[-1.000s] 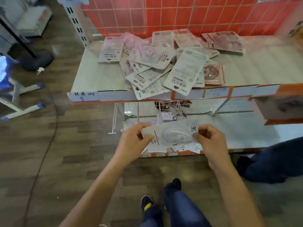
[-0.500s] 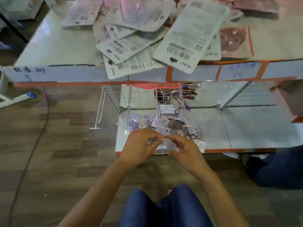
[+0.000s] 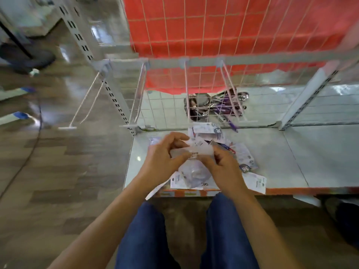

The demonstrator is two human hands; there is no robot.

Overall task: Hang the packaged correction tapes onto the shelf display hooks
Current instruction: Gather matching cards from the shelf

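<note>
A packaged correction tape (image 3: 194,169) in clear plastic hangs between my hands above the front of the low white shelf (image 3: 281,162). My left hand (image 3: 165,158) pinches its top edge from the left, and my right hand (image 3: 223,164) pinches the same edge from the right. Several more packaged tapes (image 3: 209,131) lie loose on the shelf just behind and beside my hands. White display hooks (image 3: 186,90) jut forward from a grey bar above the shelf, in front of an orange grid panel (image 3: 233,26).
A wire basket (image 3: 215,107) with purple items hangs between two hooks at the back of the shelf. A bare hook (image 3: 81,107) sticks out over the wooden floor on the left. Grey slotted uprights (image 3: 114,101) frame the bay. My knees are below the shelf edge.
The view dropped from the upper shelf with its pile of packages to the low shelf. Both hands stayed on the package and brought it in over that shelf.
</note>
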